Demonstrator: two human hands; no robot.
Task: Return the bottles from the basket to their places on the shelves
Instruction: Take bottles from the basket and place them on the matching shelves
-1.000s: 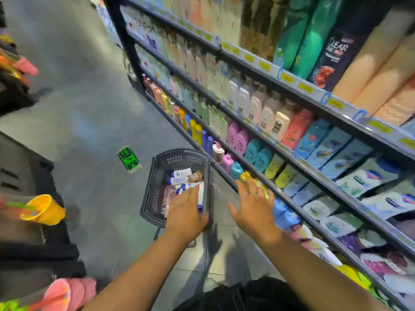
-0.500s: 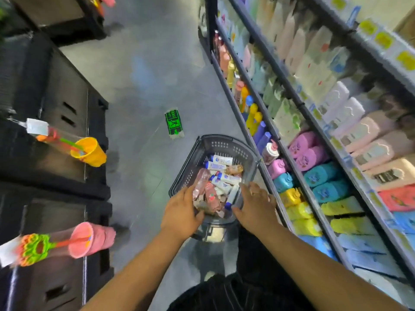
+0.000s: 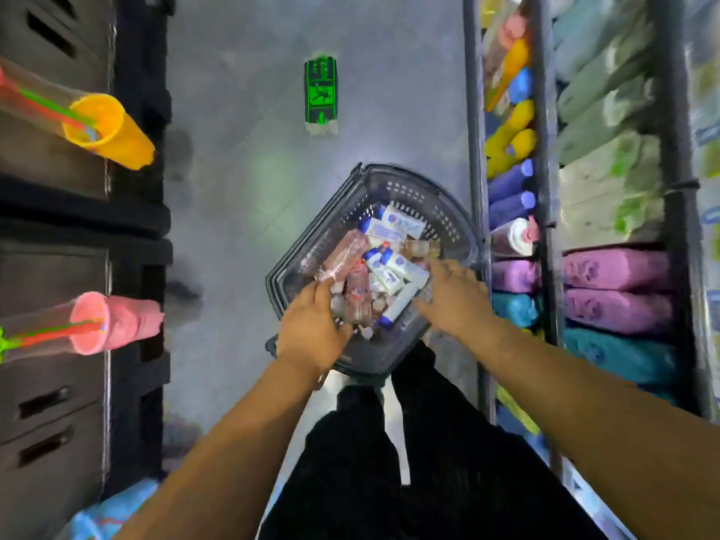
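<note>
A dark grey plastic basket [image 3: 409, 177] stands on the floor in front of me, against the shelf unit [image 3: 545, 150]. It holds several white-and-blue tubes [image 3: 401, 224] and clear pinkish bottles [image 3: 343, 253]. My left hand [image 3: 311, 325] reaches over the near left rim, its fingers curled down among the small pink bottles; whether it grips one is unclear. My right hand [image 3: 448, 294], blurred, lies over the white tubes at the basket's right side with fingers spread.
The shelves on the right carry rows of purple bottles [image 3: 615, 270], teal, yellow and blue ones. Black crates [image 3: 58, 228] line the left side, with a yellow toy cup [image 3: 109, 130] and a pink one [image 3: 117, 321] sticking out. A green sticker [image 3: 320, 91] marks the grey floor.
My view has tilted down over the basket. My right hand left the shelf edge and came into the basket; my left hand moved deeper among the bottles.
</note>
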